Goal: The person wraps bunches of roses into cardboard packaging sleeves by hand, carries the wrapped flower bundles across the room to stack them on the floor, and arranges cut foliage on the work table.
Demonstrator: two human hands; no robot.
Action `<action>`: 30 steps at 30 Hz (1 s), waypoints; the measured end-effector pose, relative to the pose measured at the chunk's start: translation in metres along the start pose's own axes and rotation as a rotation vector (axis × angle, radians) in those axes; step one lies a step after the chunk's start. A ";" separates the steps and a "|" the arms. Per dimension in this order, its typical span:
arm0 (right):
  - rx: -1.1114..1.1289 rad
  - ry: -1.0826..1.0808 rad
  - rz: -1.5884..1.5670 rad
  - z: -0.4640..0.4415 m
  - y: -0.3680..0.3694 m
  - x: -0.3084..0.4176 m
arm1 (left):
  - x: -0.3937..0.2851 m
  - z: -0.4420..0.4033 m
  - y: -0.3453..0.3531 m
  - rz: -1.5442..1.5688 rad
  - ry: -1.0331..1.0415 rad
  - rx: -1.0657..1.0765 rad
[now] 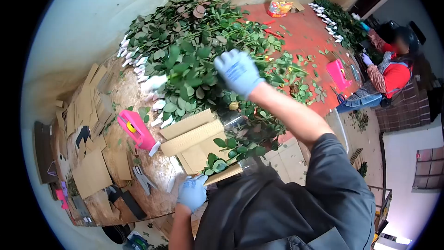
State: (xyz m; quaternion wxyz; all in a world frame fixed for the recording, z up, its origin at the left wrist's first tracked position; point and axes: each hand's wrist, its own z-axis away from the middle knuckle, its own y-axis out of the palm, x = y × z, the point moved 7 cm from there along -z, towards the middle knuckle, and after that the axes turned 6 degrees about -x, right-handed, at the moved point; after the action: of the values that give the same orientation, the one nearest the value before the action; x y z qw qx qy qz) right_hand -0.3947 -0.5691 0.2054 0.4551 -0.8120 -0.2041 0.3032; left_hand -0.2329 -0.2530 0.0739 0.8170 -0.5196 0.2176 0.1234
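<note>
My right hand, in a light blue glove [239, 71], is over the big pile of leafy green stems [185, 37]; its fingers are curled and blurred, and what they hold, if anything, I cannot make out. Left of it, a blurred white-wrapped end [153, 84] shows on a leafy bunch. Low in the view, my left hand [192, 191], gloved too, is closed on the edge of a cardboard wrap [224, 174] with leafy stems in it, close to my body. Folded cardboard [194, 141] lies just above that wrap.
A pink tape dispenser [137, 129], a grey stapler-like tool [144, 180] and cardboard sheets [95, 169] lie on the left of the table. Another pink dispenser [339, 74] and scissors [341, 100] are at the right, near a person in red [397, 78] handling stems.
</note>
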 end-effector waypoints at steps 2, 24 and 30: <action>-0.075 -0.032 -0.081 0.006 -0.055 -0.011 | 0.002 0.000 0.002 0.008 0.011 -0.021; 0.337 -0.524 -0.588 0.130 0.023 0.246 | 0.001 -0.001 0.005 -0.028 -0.011 -0.053; 0.447 -0.592 -0.649 0.153 0.038 0.255 | -0.007 -0.004 -0.012 0.041 -0.088 0.095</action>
State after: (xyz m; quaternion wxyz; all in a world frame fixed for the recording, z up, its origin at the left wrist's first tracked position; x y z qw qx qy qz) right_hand -0.3097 -0.3396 0.0330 0.6118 -0.4680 -0.4969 0.3997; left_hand -0.2343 -0.2621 0.0854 0.8469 -0.4696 0.1975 0.1524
